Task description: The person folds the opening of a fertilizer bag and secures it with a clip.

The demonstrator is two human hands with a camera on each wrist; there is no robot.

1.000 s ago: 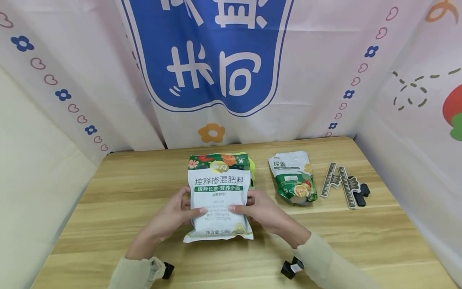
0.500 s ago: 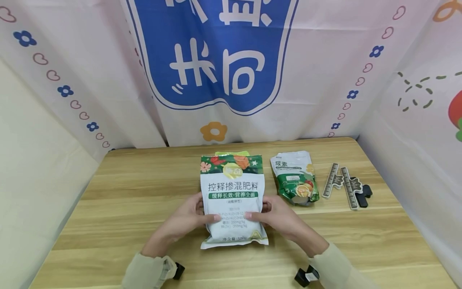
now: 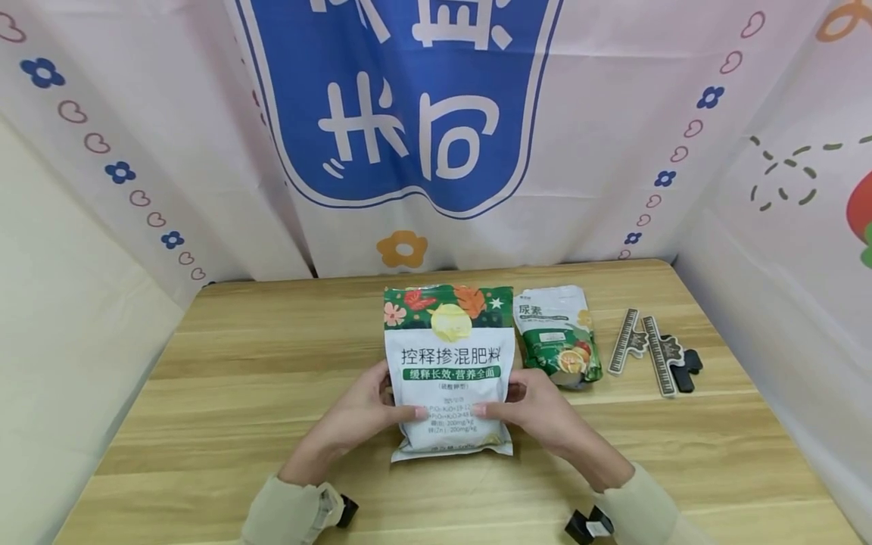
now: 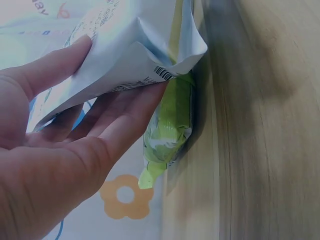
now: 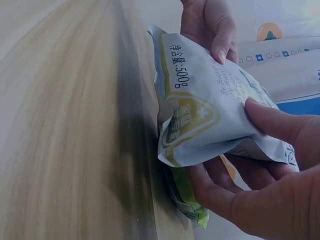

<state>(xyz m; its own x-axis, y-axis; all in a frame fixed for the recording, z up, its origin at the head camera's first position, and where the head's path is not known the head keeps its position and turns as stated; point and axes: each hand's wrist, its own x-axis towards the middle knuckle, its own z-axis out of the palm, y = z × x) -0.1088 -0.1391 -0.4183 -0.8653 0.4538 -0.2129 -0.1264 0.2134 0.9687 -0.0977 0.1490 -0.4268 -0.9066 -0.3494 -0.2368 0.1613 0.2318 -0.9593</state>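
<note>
Both hands hold a white fertilizer bag (image 3: 450, 363) with a green floral top band, upright and facing the head camera. My left hand (image 3: 364, 412) grips its left side, thumb on the front and fingers behind. On the opposite side, my right hand (image 3: 548, 416) grips it the same way. In the left wrist view the bag's lower edge is raised off the table, and a lime-green package (image 4: 170, 120) lies beyond it. That package (image 5: 187, 195) also shows below the bag in the right wrist view; in the head view the bag hides it.
Right of the held bag lies a white-and-green pouch (image 3: 559, 337), partly covered at its left edge. Farther right are a ruler-patterned clip (image 3: 627, 342), a second such clip (image 3: 659, 356) and a black object (image 3: 686, 371). A printed curtain (image 3: 579, 151) hangs behind the wooden table (image 3: 259, 363).
The fertilizer bag and both hands have moved right, close to the white-and-green pouch. The lime-green package, earlier peeking out behind the bag, is now covered in the head view. The view shifted slightly.
</note>
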